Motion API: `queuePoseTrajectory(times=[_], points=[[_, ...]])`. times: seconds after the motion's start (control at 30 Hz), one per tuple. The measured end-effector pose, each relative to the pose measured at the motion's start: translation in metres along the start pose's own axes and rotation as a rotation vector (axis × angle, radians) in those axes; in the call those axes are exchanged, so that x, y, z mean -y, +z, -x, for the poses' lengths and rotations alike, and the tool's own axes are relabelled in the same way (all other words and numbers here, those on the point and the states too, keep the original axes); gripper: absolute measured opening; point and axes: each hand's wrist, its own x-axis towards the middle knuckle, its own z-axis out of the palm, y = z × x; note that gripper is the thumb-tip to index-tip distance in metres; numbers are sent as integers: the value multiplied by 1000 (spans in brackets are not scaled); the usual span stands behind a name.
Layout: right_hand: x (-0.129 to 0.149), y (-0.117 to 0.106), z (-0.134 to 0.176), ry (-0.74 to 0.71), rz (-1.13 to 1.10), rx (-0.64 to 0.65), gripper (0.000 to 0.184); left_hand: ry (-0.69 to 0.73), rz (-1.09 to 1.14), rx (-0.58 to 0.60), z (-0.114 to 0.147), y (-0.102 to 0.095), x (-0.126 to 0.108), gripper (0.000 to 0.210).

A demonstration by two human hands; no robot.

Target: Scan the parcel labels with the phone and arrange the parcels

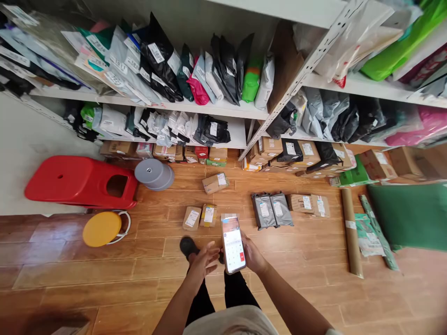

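A smartphone (233,244) with a lit keypad and a red button on its screen is gripped along its right edge by my right hand (254,253). Something pale and brown peeks out behind the phone's top and side; I cannot tell if it is a box on the floor or held too. To the left of the phone, my left hand (206,259) is open, fingers apart, and holds nothing. Beyond my feet lie two small labelled boxes, a brown box (192,218) and a yellow-taped box (208,215).
Shelves (258,111) packed with bagged parcels span the front, with boxes below. On the floor are grey parcels (264,210), a red stool (70,179), a grey stool (153,174), a yellow round stool (102,229), a long cardboard tube (351,232) and a green block (412,214).
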Motion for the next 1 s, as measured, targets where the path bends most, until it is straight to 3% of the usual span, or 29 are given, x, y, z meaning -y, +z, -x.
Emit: queuePoseTrajectory(times=[0.07, 0.17, 0.3, 0.43, 0.57, 0.7, 0.77, 0.87, 1.0], points=[[3, -15, -16, -2, -13, -29, 43, -74, -52, -149, -23, -15, 3, 55], [-1, -32, -47, -32, -19, -70, 52, -144, -52, -235, -61, -44, -1, 46], [-24, -72, -122, -83, 14, -138, 51, -152, -100, -305, -151, -90, -19, 41], [-68, -153, -231, -108, 67, -182, 51, 30, -101, -429, -276, -141, -33, 49], [-122, -254, -338, -101, 101, -187, 51, 306, -91, -364, -394, -194, -32, 64], [-175, -346, -419, -78, 120, -163, 48, 555, -300, -398, -495, -258, -17, 60], [-197, -385, -452, -61, 131, -132, 46, 613, -468, -394, -539, -292, -6, 52], [-220, -434, -496, -37, 159, -64, 47, 625, -728, -290, -593, -335, 10, 48], [-229, -477, -540, -31, 206, 23, 50, 623, -991, -137, -635, -367, 17, 43]])
